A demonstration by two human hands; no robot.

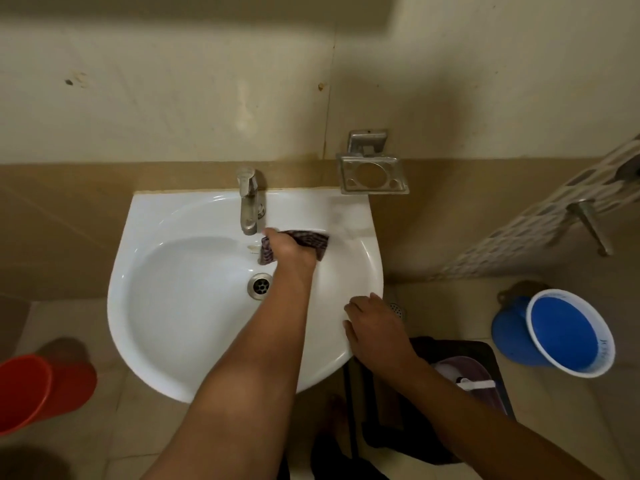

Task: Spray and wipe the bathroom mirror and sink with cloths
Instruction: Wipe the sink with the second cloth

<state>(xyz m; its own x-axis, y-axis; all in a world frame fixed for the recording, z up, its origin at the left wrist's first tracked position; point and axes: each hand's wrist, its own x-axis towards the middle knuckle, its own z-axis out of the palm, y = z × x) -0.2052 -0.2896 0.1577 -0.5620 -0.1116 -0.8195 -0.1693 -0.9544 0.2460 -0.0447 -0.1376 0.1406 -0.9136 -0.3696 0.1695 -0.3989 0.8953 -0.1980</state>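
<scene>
While the left hand presses a dark checked cloth against the back slope of the white sink, just right of the tap and above the drain, the fingers are bunched down on the fabric, so the cloth is held, not loose. The right hand lies with fingers spread and flat on the sink's right front rim, holding nothing; it reads as a brace. The mirror is out of view, and no spray bottle is visible. Risks, as judged from this position: the rim looks smooth and possibly wet, so the bracing hand could slide off if weight shifts onto it. The cloth sits close to the tap; a wide stroke leftward could catch the spout or knock the lever and start water over the wiped area. A trailing corner hangs toward the drain and could drag grime back across the basin. A dull patch on the rim ledge near the metal holder may be missed if strokes stay inside the bowl. A blue bucket and a red bucket stand on the floor on either side, a trip hazard on stepping back.
</scene>
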